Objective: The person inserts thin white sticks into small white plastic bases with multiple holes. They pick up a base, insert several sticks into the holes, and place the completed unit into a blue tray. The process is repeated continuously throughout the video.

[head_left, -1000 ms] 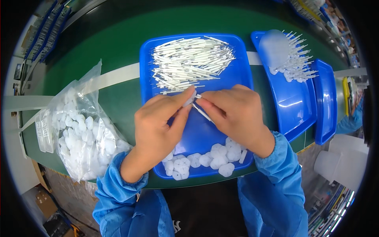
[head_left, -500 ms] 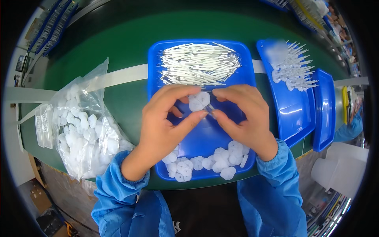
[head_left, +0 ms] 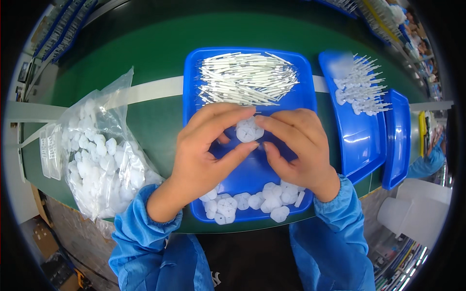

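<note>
A translucent white petal-shaped plastic disc (head_left: 249, 130) is held above the blue tray (head_left: 242, 174). My left hand (head_left: 201, 150) is closed on its left side, index finger above and thumb below. My right hand (head_left: 303, 148) has its index fingertip on the disc's right edge; its thumb is by the lower right edge. No stick shows between the right fingertips. At the tray's far end lies a heap of thin white sticks (head_left: 247, 77). More white discs (head_left: 272, 193) are piled along the tray's near edge.
To the left, a clear plastic bag (head_left: 104, 160) is full of white pieces. On the right, a tilted blue tray (head_left: 361, 145) bears white sticks with discs attached (head_left: 361, 87). Beside it stand another blue tray (head_left: 399, 140) and a white plastic bin (head_left: 417, 206). A person's blue sleeve (head_left: 429, 162) shows far right.
The disc has turned and shifted slightly right. A stick end seen earlier between the right thumb and index finger no longer shows. The right index finger has moved left onto the disc.
</note>
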Motion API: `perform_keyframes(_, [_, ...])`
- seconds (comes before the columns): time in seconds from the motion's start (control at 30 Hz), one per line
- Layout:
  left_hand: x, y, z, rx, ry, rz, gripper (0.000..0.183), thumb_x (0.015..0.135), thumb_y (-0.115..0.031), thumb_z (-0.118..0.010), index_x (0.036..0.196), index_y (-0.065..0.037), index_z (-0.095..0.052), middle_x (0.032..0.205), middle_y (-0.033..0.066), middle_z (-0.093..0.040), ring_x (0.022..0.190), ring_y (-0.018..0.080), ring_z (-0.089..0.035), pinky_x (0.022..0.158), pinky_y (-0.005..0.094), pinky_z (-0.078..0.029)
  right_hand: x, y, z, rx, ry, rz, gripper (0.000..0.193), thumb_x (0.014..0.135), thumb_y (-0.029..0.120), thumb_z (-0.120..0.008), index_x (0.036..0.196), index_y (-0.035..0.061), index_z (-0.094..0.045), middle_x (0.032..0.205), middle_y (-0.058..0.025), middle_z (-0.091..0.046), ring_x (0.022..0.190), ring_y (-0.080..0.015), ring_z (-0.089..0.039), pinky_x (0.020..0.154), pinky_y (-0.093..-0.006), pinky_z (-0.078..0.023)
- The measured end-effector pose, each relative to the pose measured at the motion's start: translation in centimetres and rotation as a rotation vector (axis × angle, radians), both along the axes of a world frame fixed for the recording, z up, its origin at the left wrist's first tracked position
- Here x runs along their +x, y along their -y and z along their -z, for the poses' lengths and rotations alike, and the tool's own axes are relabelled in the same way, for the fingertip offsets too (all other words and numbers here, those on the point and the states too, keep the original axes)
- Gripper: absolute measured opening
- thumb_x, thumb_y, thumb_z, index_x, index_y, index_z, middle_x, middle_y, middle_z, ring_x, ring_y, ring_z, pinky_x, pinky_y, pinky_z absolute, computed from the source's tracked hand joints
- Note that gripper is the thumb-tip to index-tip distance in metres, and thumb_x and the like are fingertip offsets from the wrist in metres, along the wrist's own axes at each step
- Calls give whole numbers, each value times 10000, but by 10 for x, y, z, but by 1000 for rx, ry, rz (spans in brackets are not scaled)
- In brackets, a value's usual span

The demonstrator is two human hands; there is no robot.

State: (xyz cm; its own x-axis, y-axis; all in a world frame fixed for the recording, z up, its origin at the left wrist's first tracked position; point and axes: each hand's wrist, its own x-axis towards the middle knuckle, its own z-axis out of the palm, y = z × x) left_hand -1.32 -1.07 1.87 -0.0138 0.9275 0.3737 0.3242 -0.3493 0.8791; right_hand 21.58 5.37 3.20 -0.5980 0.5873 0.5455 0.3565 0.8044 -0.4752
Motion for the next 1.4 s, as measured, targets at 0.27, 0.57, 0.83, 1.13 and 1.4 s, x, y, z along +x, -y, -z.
perform_keyframes(0.27, [-9,1,3,8,115,69,419,946,14,-830,1358,-61,-812,1325,103,-720,1030,174,-718,772,259,-588,18,4,-4,36,7,-62,361,761,42,-837,1108,142,-839,1121,-52,-765,985,-261,-742,890,-419,-541])
perform_keyframes(0.57, [-9,7,4,-141,420,-46,337,1155,-217,-666,1349,46,-748,1224,124,-713,964,180,-754,756,278,-623,-33,-19,6,366,461,35,68,865,129,-712,928,107,-725,871,-39,-691,878,-223,-709,911,-385,-522])
perform_keyframes(0.83, [-8,2,7,-70,377,-44,511,1024,104,-607,1515,-11,-693,1340,90,-623,1081,135,-649,835,242,-576,-27,-23,2,162,405,145,129,834,113,-804,935,97,-726,934,-61,-749,920,-260,-743,909,-407,-516])
perform_keyframes(1.13, [-1,0,4,-101,85,-12,700,849,171,-666,1492,-96,-739,1208,99,-643,981,180,-661,850,287,-590,-3,-12,-15,-371,-114,-48,268,823,-37,-810,1076,49,-796,930,-83,-725,851,-215,-724,789,-333,-589])
perform_keyframes(1.4, [1,3,2,-147,303,-10,548,923,190,-659,1427,-12,-737,1247,97,-656,1063,139,-715,848,236,-644,-7,5,-5,-265,-98,83,211,842,50,-880,1041,101,-831,727,-22,-679,609,-155,-635,567,-326,-498])
